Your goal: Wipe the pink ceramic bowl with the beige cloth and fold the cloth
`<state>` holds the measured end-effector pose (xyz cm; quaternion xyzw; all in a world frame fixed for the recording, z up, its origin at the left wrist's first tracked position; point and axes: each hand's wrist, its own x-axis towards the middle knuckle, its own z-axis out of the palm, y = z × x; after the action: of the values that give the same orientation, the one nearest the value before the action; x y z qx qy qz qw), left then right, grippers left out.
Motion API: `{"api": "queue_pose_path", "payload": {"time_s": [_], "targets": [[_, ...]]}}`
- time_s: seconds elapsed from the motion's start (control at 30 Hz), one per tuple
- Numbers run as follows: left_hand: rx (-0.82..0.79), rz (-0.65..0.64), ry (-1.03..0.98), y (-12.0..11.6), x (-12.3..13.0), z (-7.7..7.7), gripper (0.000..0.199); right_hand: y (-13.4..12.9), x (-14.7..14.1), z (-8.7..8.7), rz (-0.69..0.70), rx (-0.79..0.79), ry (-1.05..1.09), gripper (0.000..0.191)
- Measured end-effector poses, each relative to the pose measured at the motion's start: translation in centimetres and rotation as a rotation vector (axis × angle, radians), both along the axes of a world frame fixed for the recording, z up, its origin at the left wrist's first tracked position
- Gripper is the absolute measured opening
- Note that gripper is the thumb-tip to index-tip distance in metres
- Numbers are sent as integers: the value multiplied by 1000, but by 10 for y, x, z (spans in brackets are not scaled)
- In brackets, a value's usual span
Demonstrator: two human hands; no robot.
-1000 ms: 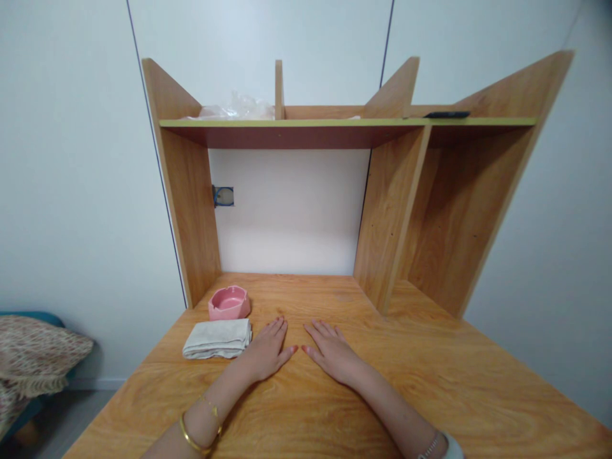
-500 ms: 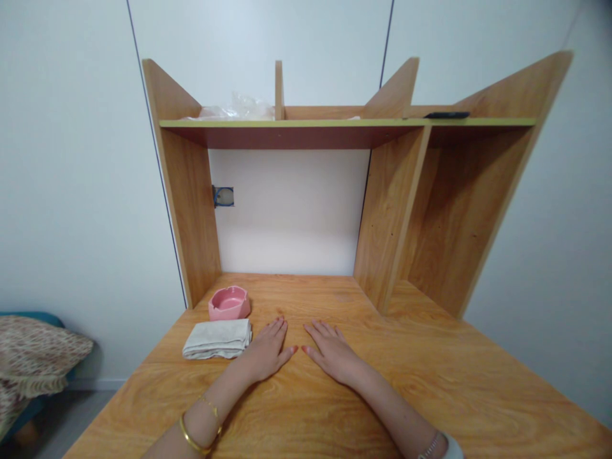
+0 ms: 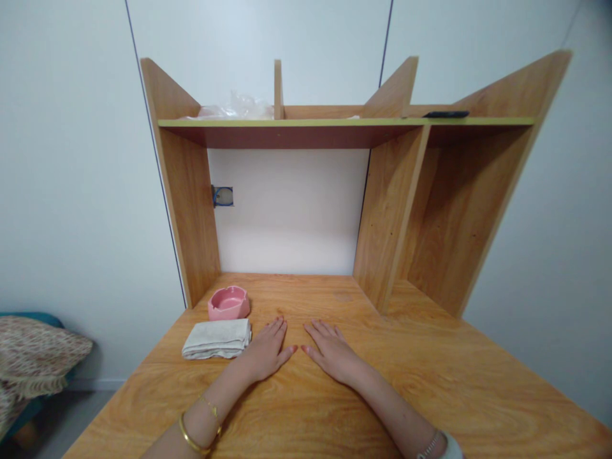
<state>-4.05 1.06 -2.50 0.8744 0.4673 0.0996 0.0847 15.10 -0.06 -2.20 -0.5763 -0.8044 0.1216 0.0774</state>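
Observation:
My left hand (image 3: 268,350) lies flat on the wooden desk (image 3: 296,408), palm down, thumb spread to the right and nothing in it. Just to its left is a folded pale grey cloth (image 3: 217,338). Behind the cloth stands a pink faceted bowl (image 3: 229,303) with notches in its rim. My right hand (image 3: 331,349) also rests flat on the desk with its fingers apart, holding nothing. The two thumbs point at each other with a small gap between them.
A wooden hutch (image 3: 291,135) stands at the back of the desk. On its shelf are a clear plastic bag (image 3: 234,107) and a dark flat object (image 3: 446,115). A wall socket box (image 3: 223,196) is behind. A patterned cushion (image 3: 41,350) sits far left.

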Motion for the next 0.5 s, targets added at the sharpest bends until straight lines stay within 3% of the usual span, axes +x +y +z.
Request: {"api": "queue_pose_path", "payload": {"time_s": [0.5], "targets": [[-30, 15, 30, -3, 2, 6, 69, -3, -1, 5, -1, -13, -1, 62]]}}
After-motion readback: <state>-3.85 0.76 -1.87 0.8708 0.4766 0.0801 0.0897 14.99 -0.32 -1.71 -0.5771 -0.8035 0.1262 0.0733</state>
